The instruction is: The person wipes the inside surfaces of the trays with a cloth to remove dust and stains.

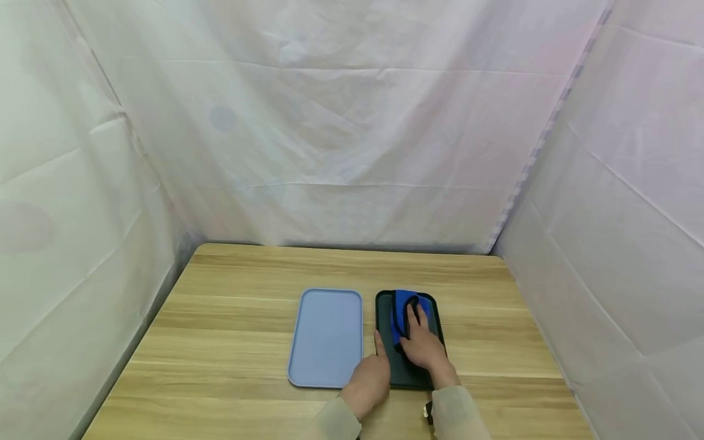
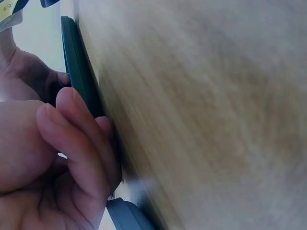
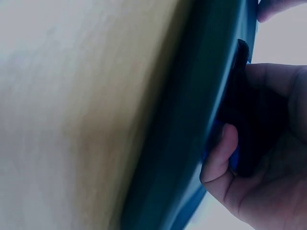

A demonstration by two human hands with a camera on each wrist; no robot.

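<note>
A dark green tray [image 1: 409, 371] lies on the wooden table, and a folded blue cloth with black edging [image 1: 405, 297] rests on its far part. My right hand [image 1: 425, 347] is over the cloth, holding it between thumb and fingers against the tray; in the right wrist view the fingers curl about the dark, bunched cloth [image 3: 249, 124]. Beside the tray's left rim is my left hand [image 1: 371, 376], its index finger stretched along that rim. In the left wrist view its other fingers [image 2: 79, 143] bend loosely, with nothing between them.
A light blue tray [image 1: 326, 339] lies just left of the green one, close to my left hand. The wooden table [image 1: 220, 342] extends around both trays. White sheeting [image 1: 352, 134] hangs behind the table and along both sides.
</note>
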